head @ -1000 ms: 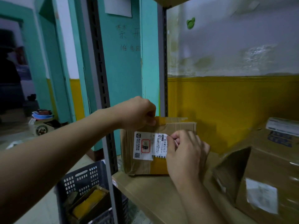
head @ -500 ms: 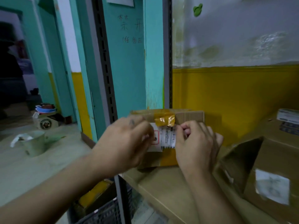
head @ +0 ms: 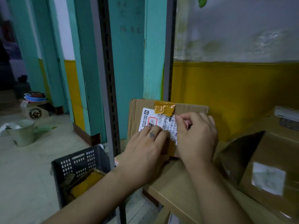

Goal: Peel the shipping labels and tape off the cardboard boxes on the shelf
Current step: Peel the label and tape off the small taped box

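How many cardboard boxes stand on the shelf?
2: the small box at the left end of the shelf, the large box at right; more may be hidden.

Wooden shelf (head: 174, 183), small box (head: 191, 109) upright, larger box (head: 275, 151) seemingly tipped

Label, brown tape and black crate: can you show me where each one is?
label (head: 148, 120): head view, its white left part.
brown tape (head: 164, 107): head view, middle of the crinkled strip.
black crate (head: 76, 160): head view, its holed side wall.
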`<act>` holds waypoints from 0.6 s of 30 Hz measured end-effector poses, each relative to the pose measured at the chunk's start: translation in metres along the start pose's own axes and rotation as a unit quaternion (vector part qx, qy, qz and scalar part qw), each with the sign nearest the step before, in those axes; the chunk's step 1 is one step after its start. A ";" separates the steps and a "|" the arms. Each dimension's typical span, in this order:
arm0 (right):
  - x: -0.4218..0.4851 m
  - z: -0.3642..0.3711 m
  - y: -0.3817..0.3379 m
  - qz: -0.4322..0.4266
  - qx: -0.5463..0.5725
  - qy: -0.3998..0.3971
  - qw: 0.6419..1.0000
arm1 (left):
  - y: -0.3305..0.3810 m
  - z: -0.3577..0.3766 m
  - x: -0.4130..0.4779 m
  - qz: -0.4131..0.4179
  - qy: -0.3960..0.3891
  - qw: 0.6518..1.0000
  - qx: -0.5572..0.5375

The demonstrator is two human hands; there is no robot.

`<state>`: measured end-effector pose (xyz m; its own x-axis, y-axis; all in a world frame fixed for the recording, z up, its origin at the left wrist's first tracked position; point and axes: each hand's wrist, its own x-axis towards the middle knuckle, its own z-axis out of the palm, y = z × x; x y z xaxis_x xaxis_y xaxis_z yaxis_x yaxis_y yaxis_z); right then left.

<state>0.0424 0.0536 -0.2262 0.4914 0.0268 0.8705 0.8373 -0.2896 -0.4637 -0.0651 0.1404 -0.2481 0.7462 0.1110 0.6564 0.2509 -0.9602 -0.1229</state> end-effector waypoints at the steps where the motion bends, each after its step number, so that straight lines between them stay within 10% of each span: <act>1: 0.000 0.000 0.001 0.003 0.003 -0.001 1.000 | 0.000 0.003 0.000 0.000 0.002 1.000 0.001; 18: -0.001 0.006 0.000 0.044 0.009 -0.005 0.999 | -0.010 0.029 -0.015 -0.218 0.060 0.956 -0.189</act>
<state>0.0434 0.0594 -0.2281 0.5651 0.0114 0.8249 0.7951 -0.2745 -0.5409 -0.0611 0.1561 -0.2780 0.5401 0.5138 0.6665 0.2651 -0.8555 0.4447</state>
